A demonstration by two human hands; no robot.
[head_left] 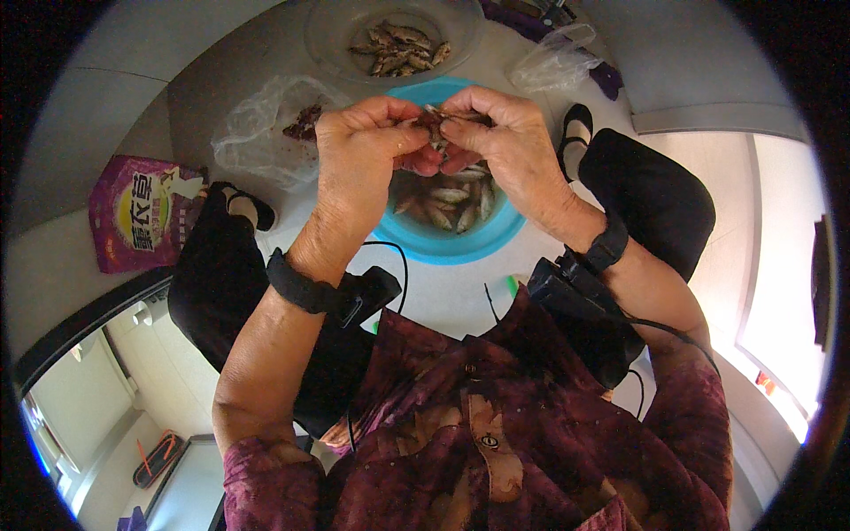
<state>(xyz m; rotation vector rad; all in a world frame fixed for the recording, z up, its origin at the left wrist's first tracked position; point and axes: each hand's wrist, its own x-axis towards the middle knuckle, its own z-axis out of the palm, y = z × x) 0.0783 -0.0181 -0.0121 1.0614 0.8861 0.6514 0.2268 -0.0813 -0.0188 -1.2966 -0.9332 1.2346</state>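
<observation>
A small fish (pixel 435 124) is pinched between my two hands, its body mostly covered by the fingers. My left hand (pixel 365 146) is closed on one side of it, thumb and fingers pressed together. From the other side my right hand (pixel 509 133) grips it the same way, with the thumbs nearly meeting. Both hands are over a blue basin (pixel 474 253), where several small silvery fish (pixel 453 202) lie in cloudy water. What the fingertips are doing to the fish is too small to make out.
Beyond the basin, a clear bowl (pixel 332 62) holds several small brownish fish (pixel 403 49). To the left lie a clear plastic bag (pixel 257 133) with dark red scraps (pixel 304 122) and a purple package (pixel 133 214). Another clear bag (pixel 556 60) lies at the far right. My knees flank the basin.
</observation>
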